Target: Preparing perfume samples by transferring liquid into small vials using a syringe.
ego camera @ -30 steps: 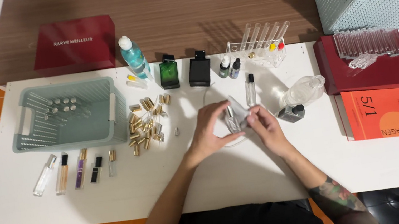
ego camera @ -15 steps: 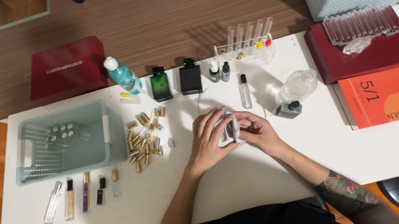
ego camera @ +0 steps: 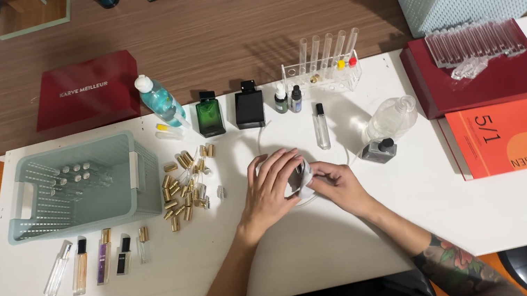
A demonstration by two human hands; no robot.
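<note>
My left hand [ego camera: 272, 187] and my right hand [ego camera: 335, 184] meet at the middle of the white table [ego camera: 336, 249]. Between them they grip a small clear glass vial wrapped in a white cloth or tissue [ego camera: 302, 178]; most of the vial is hidden by the fingers. A thin white ring or cord [ego camera: 263, 138] lies on the table around the hands. Just left of my left hand is a heap of small gold caps [ego camera: 183, 186]. A clear vial with a black cap [ego camera: 321, 126] stands a little beyond the hands.
A pale green basket [ego camera: 82, 185] holds several vials at the left, with spray vials [ego camera: 94, 260] in front. Behind stand a green bottle [ego camera: 209, 114], black bottle [ego camera: 249, 105], tube rack [ego camera: 323, 68] and blue bottle [ego camera: 159, 102]. Red boxes [ego camera: 477, 75] and an orange box [ego camera: 522, 134] are right.
The camera view has shifted so the table sits lower and nearer. My hands stay together at the table's middle, now closed more tightly around the vial and white cloth.
</note>
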